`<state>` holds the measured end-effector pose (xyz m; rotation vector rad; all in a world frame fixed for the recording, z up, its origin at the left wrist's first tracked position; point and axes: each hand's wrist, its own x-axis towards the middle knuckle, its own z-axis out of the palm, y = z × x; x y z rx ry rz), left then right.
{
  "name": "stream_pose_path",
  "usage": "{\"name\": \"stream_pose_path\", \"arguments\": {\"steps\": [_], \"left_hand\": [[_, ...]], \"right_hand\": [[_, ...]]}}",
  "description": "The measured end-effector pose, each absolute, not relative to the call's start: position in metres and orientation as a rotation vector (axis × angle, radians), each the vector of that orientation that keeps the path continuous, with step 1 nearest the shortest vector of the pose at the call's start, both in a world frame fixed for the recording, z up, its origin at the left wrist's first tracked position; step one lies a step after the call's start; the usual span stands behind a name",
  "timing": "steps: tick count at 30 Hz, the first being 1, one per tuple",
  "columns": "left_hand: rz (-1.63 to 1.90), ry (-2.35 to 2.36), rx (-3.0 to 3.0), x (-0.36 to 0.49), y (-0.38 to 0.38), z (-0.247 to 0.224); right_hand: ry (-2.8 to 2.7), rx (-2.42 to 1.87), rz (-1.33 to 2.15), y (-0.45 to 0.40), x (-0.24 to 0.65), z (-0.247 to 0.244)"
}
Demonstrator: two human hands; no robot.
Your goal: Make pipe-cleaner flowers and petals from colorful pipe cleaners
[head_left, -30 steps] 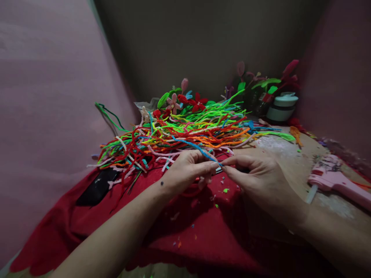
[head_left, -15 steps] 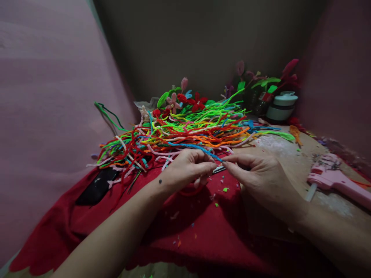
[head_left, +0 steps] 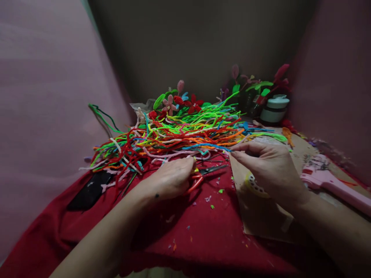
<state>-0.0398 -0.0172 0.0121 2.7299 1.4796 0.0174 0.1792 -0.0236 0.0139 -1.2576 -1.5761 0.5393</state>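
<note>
My right hand [head_left: 266,168] pinches the end of a blue pipe cleaner [head_left: 207,146] between thumb and index finger. The stem runs leftward from the fingertips, in front of the big pile. Lower and to the left, my left hand [head_left: 174,175] is curled over the handles of red-handled scissors [head_left: 195,183], its fingers partly hidden. The dark scissor blades point right, beneath the blue stem and apart from it. Behind both hands spreads a heap of pipe cleaners [head_left: 185,133] in green, red, orange, pink and other colours.
Pipe-cleaner flowers [head_left: 194,104] stand behind the heap, with a lidded jar [head_left: 275,109] at back right. A pink glue gun [head_left: 327,181] lies right on a brown board [head_left: 257,220]. A black phone [head_left: 89,191] rests left on the red cloth [head_left: 197,239], where small clippings are scattered.
My left hand has let go of the blue pipe cleaner and moved down-left onto the scissors. The right hand still pinches the stem's end. The view has shifted slightly.
</note>
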Motion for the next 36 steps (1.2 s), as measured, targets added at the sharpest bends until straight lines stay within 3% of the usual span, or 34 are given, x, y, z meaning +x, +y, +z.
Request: {"name": "stream_pose_path", "arguments": {"steps": [9,16,29,36], "left_hand": [[0.377,1.278,2.954,-0.045,-0.014,0.018],[0.150,1.671,3.133,-0.036,-0.017,0.014],[0.070,1.656,3.148,-0.038,-0.017,0.015],[0.096,1.591,3.139,-0.037,-0.016,0.015]], "right_hand": [[-1.478,-1.375,0.518,-0.017,0.192,0.030],[-1.604,-1.350,0.525,-0.016,0.192,0.027],[-1.676,-1.298,0.608,-0.014,0.195,0.028],[-1.600,-1.220,0.824,-0.006,0.201,0.021]]}}
